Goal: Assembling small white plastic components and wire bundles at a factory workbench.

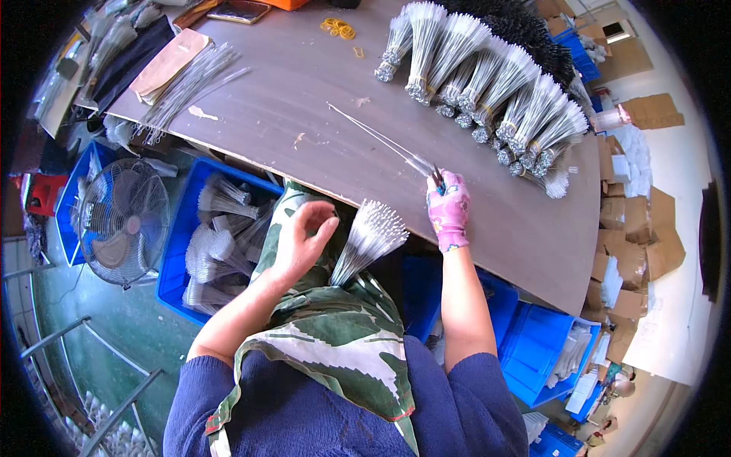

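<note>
My right hand [449, 209], in a pink flowered glove, is closed around a small tool with dark jaws [439, 181], which looks like pliers. From the jaws, thin wire brushes [377, 137] with pale bristles near the tool stretch over the table toward the far left. My bare left hand [304, 236] hovers over my lap by the table edge, fingers curled and thumb apart, with nothing visible in it. Right beside it, a fanned bundle of white-tipped wire brushes [369, 240] stands on my camouflage apron [327, 350].
Tied brush bundles [487, 84] line the table's [304, 76] far right. Loose wires [194, 84] and brown paper [171, 65] lie far left, yellow rubber bands [337, 29] at the back. A filled blue crate [179, 244] and a fan [124, 221] stand left; another blue crate [533, 343] stands right.
</note>
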Available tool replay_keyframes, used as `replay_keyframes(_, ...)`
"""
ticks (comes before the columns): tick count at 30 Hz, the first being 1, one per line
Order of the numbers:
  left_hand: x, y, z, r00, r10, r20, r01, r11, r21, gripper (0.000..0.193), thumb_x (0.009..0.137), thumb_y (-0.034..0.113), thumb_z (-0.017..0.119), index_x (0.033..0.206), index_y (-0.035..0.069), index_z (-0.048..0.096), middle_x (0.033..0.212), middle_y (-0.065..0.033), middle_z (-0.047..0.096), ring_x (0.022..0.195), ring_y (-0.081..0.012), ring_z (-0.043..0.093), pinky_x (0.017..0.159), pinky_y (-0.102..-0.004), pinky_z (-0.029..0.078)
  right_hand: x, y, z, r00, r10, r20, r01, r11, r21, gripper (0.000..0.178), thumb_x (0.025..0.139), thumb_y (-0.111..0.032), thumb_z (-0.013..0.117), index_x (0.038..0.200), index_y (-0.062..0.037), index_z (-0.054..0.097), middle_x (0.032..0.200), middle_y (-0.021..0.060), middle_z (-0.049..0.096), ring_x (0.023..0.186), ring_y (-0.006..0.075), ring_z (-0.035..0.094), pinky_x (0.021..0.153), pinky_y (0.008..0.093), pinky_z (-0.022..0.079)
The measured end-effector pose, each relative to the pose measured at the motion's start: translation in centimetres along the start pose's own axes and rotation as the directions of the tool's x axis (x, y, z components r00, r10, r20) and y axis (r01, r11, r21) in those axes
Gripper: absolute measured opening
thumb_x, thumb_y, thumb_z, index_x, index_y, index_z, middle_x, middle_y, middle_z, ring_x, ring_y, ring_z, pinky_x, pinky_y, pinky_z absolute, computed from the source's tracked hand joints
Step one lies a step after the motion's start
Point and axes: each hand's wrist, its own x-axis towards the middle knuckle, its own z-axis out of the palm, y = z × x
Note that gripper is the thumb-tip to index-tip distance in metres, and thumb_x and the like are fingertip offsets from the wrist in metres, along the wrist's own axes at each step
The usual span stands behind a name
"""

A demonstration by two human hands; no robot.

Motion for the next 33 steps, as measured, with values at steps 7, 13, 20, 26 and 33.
replay_keyframes(7, 4.6, 7.0, 2.0, 0.741, 0.652, 0.160, -0.634, 0.602, 0.484, 0.016, 0.076, 0.013, 0.067, 0.091, 0.010, 0.063, 0.083, -0.0075, 0.060, 0.079, -0.0238, 0.059, 0.076, -0.0333, 0.047, -0.8, -2.9, -2.0, 0.998, -0.065, 0.025, 0.057, 0.966, 0.253, 0.014, 0.081, -0.012, 0.063, 0.090, -0.0035, 0.058, 0.088, 0.0156, 0.060, 0.080, 0.0295, 0.061, 0.068, 0.0371, 0.048)
replay_keyframes(13, 4.8, 8.6, 3.2, 0.749, 0.575, 0.330, -0.638, 0.490, 0.593, 0.013, 0.079, 0.020, 0.064, 0.088, 0.010, 0.063, 0.075, -0.0058, 0.058, 0.071, -0.0233, 0.059, 0.072, -0.0350, 0.047, -3.2, -8.8, -6.6, 0.973, 0.046, 0.226, -0.180, 0.764, 0.620, 0.006, 0.082, -0.004, 0.063, 0.084, -0.0024, 0.058, 0.074, 0.0013, 0.057, 0.064, 0.0081, 0.052, 0.059, 0.0247, 0.044)
replay_keyframes(20, 2.5, 8.8, 2.4, 0.835, 0.452, 0.313, -0.541, 0.777, 0.322, 0.013, 0.082, 0.016, 0.062, 0.086, 0.005, 0.064, 0.073, -0.0098, 0.058, 0.071, -0.0280, 0.058, 0.063, -0.0371, 0.047, -4.2, -10.1, -8.3, 0.830, 0.136, 0.541, -0.529, 0.499, 0.687, 0.005, 0.084, -0.008, 0.063, 0.088, -0.0049, 0.061, 0.070, -0.0027, 0.057, 0.059, 0.0042, 0.050, 0.052, 0.0184, 0.038)
replay_keyframes(26, 2.1, 8.4, 2.0, 0.849, 0.408, 0.336, -0.500, 0.827, 0.257, 0.018, 0.084, 0.021, 0.061, 0.085, 0.004, 0.064, 0.076, -0.0100, 0.061, 0.074, -0.0285, 0.060, 0.065, -0.0371, 0.049, -4.7, -11.1, -9.0, 0.694, 0.218, 0.686, -0.716, 0.307, 0.627, 0.010, 0.083, -0.018, 0.064, 0.086, -0.0093, 0.062, 0.063, -0.0009, 0.056, 0.048, 0.0048, 0.047, 0.041, 0.0177, 0.031)
replay_keyframes(33, 2.1, 8.3, 1.9, 0.835, 0.424, 0.350, -0.520, 0.816, 0.252, 0.018, 0.084, 0.022, 0.061, 0.085, 0.004, 0.064, 0.076, -0.0098, 0.061, 0.074, -0.0278, 0.060, 0.064, -0.0366, 0.049, -4.8, -11.1, -9.1, 0.664, 0.233, 0.710, -0.746, 0.262, 0.612, 0.009, 0.085, -0.017, 0.062, 0.087, -0.0085, 0.060, 0.069, 0.0000, 0.055, 0.050, 0.0056, 0.047, 0.038, 0.0170, 0.029)
